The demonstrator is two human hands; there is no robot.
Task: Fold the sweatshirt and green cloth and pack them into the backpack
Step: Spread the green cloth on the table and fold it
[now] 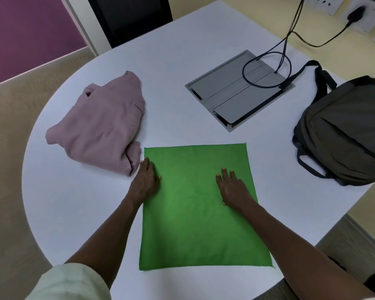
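Note:
A green cloth [195, 230] lies spread flat on the white table [78, 208] right in front of me. My left hand [146, 180] rests flat on the cloth's left edge, fingers straight. Palm down and fingers spread, my right hand [232, 187] presses the cloth's right half. A pink sweatshirt [100, 124] sits folded in a bundle at the left, its corner close to my left hand. At the table's right edge lies a dark grey backpack [346, 131] on its side, apart from the cloth.
A grey cable hatch [232, 92] is set into the table behind the cloth, with black cables [286, 40] running from it to wall sockets [355, 14] at the back right. A dark chair [130, 16] stands behind the table.

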